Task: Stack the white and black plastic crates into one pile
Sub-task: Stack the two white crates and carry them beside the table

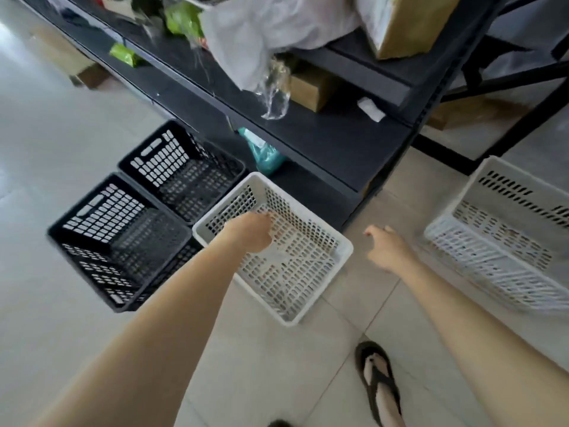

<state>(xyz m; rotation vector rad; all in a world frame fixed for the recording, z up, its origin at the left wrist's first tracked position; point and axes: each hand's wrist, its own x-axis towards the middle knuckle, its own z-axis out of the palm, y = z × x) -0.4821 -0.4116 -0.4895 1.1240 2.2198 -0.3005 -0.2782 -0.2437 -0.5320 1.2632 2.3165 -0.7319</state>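
Two black crates stand side by side on the floor at the left, one nearer (118, 241) and one farther (181, 171). A white crate (308, 257) sits right of them against the shelf. My left hand (249, 234) reaches over its near-left rim into its inside, fingers curled downward and hidden, so any hold on the crate is unclear. My right hand (386, 251) hovers above the floor just right of that crate, loosely curled and holding nothing. A second white crate (505, 238) lies tilted at the far right, blurred.
A black metal shelf (323, 143) runs diagonally behind the crates, loaded with plastic bags and cardboard boxes. A teal bag (264, 152) sits under it beside the white crate. My sandalled foot (380, 383) stands on the pale floor tiles below my right hand.
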